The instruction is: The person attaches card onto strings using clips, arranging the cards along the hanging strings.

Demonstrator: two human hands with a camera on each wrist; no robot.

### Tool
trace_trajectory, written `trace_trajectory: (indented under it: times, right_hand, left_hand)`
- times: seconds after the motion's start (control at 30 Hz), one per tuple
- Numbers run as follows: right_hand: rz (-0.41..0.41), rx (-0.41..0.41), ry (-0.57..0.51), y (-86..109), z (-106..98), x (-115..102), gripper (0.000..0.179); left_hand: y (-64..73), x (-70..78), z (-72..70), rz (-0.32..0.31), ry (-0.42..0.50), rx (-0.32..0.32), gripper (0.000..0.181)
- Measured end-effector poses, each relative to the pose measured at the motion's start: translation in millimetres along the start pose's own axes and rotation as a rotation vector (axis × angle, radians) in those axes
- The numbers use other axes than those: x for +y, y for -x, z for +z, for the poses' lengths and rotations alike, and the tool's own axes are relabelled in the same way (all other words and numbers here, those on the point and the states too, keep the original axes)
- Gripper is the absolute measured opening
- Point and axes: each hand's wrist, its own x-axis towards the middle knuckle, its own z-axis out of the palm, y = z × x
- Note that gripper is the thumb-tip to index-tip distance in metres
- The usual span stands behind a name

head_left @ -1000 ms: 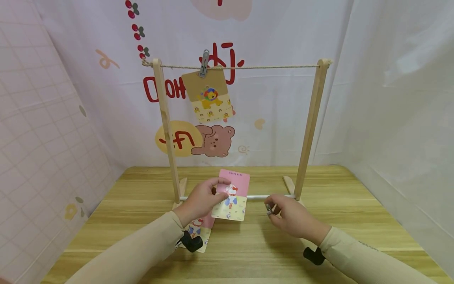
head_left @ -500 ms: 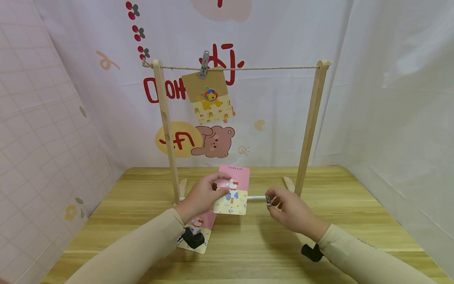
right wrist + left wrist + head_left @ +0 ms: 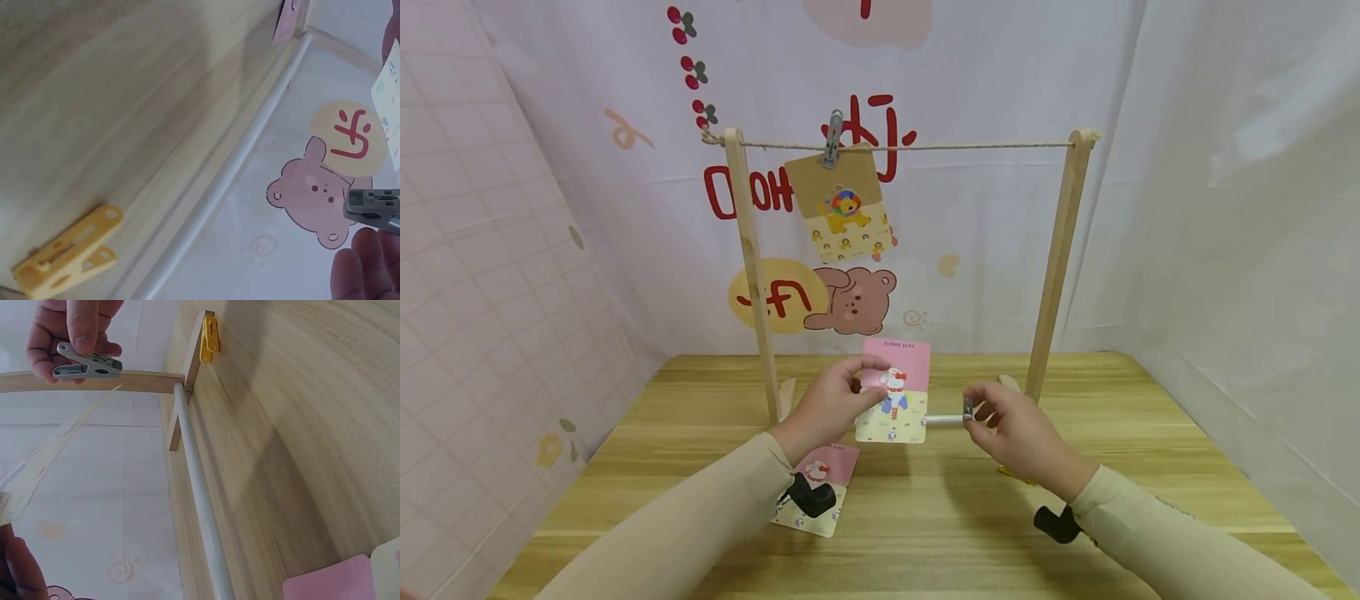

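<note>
Left hand [image 3: 827,404] pinches the pink-and-yellow card [image 3: 913,408] near its left edge, centre of the head view; right hand [image 3: 1022,429] pinches the grey clip [image 3: 967,408] right of it, apart, both below the rope [image 3: 970,147]. From the left wrist, the clip is upper left, its jaws looking closed. From the right wrist, it's at the right edge. Readying both seems the current step; next probably calls for squeezing the clip open over card and rope.
</note>
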Motion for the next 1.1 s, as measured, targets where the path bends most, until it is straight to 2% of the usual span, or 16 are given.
trace_trajectory:
  times: [0.17, 0.4, 0.87, 1.1]
  right_hand:
    - [-0.016, 0.042, 0.011, -2.8, -2.2, -2.1, 0.024]
    - [-0.007, 0.063, 0.008, -7.9, -6.5, -5.4, 0.023]
    - [-0.083, 0.141, -0.018, -17.2, -14.8, -9.3, 0.030]
    - [-0.086, 0.158, -0.027, -21.9, -19.0, -13.0, 0.032]
  left_hand:
    - [-2.5, 4.3, -0.3, 0.030, -0.019, 0.008, 0.034]
    - [-7.1, 7.9, -1.3, 0.031, -0.017, 0.017, 0.033]
    - [-15.7, 18.8, -4.5, 0.078, -0.122, 0.080, 0.031]
    - [-20.6, 24.7, -6.5, 0.084, -0.109, 0.078, 0.032]
